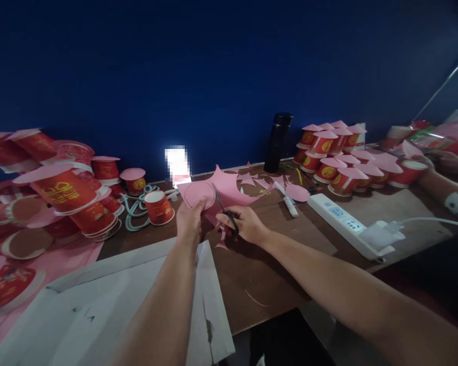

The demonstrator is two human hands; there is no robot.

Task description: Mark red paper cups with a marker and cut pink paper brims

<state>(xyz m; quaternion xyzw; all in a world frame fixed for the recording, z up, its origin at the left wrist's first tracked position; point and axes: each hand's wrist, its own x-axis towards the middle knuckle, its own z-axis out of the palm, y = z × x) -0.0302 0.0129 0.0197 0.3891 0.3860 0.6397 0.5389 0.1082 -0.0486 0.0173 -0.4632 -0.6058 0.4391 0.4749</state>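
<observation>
A sheet of pink paper (229,187) with scalloped, pointed edges is pinched in my left hand (191,216), thumb on top. A circle is drawn on the part of the sheet by my left thumb. My right hand (244,223) grips dark-handled scissors (231,221). Their blades lie along the paper, close to the circle's right side. Just below my hands a small pink scrap (222,240) rests on the brown table. Pointed pink offcuts (248,179) and a cut pink disc (297,192) are scattered beyond my right hand.
Red paper cups (78,195) with pink discs are piled at left; more cups (343,180) stand at right. A white power strip (338,223), black bottle (278,142), glue tube (287,201) and white board (110,300) surround me. Another person's hand (423,162) is far right.
</observation>
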